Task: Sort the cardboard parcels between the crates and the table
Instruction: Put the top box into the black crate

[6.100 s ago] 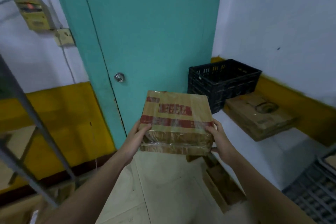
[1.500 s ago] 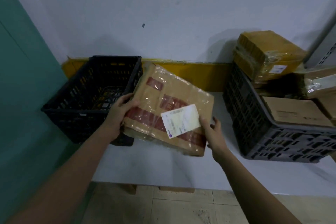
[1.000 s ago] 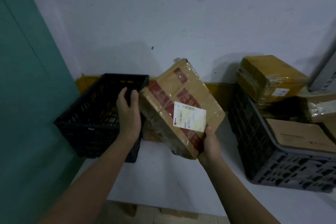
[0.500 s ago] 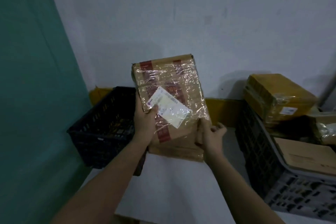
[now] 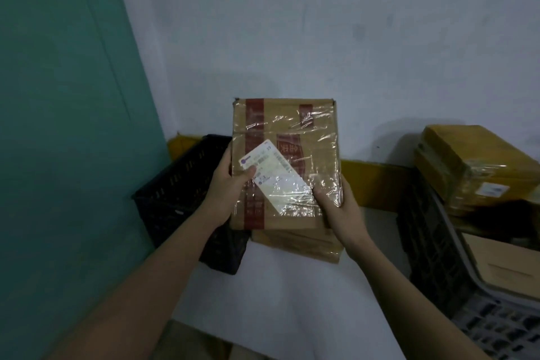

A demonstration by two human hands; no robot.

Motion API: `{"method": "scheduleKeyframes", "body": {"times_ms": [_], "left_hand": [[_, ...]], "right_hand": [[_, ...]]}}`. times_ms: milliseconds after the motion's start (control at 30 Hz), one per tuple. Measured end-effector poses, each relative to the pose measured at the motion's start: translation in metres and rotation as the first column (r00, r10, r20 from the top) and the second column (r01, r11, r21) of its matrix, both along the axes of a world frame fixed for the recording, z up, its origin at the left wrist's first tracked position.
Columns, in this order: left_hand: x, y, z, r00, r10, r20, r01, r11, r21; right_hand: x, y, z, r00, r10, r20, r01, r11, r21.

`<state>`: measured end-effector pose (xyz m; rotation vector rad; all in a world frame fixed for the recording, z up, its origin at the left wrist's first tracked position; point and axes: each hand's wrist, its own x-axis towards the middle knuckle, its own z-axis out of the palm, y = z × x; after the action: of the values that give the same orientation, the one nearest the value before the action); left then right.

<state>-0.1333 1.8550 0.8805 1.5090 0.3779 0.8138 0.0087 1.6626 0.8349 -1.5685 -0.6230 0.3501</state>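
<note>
Head view: two bare hands hold one cardboard parcel (image 5: 285, 161) upright above the white surface (image 5: 280, 295), its plastic-wrapped face and white label (image 5: 274, 177) turned to the camera. The left hand (image 5: 226, 187) has its grip curled round the parcel's left edge, thumb on the label; the right hand (image 5: 340, 207) curls round the lower right corner, thumb on the front. A second flat parcel (image 5: 298, 242) lies on the surface directly beneath. Two crates flank them — a black crate (image 5: 181, 199) at the surface's left end beside a teal door (image 5: 67, 126), and a dark crate (image 5: 432, 245) at the right, holding at least two more parcels, a yellow one (image 5: 473, 161) topmost. The surface's near edge, toward the camera, is bare.
</note>
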Motion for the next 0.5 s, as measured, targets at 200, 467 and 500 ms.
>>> {"method": "scheduleKeyframes", "body": {"times_ms": [200,467,500], "left_hand": [[-0.02,0.032,0.01,0.986,0.131,-0.103,-0.117,0.984,0.131],[-0.039,0.144,-0.007,0.899,0.383,-0.21,-0.248,0.843,0.477],[-0.041,0.16,-0.015,0.889,0.398,-0.228,-0.238,0.825,0.513]], "right_hand": [[-0.011,0.029,0.001,0.992,0.024,-0.126,-0.015,0.998,0.067],[-0.011,0.101,0.023,0.946,-0.03,-0.322,0.038,0.999,0.018],[-0.013,0.115,0.024,0.941,-0.034,-0.336,0.042,0.999,0.017]]}}
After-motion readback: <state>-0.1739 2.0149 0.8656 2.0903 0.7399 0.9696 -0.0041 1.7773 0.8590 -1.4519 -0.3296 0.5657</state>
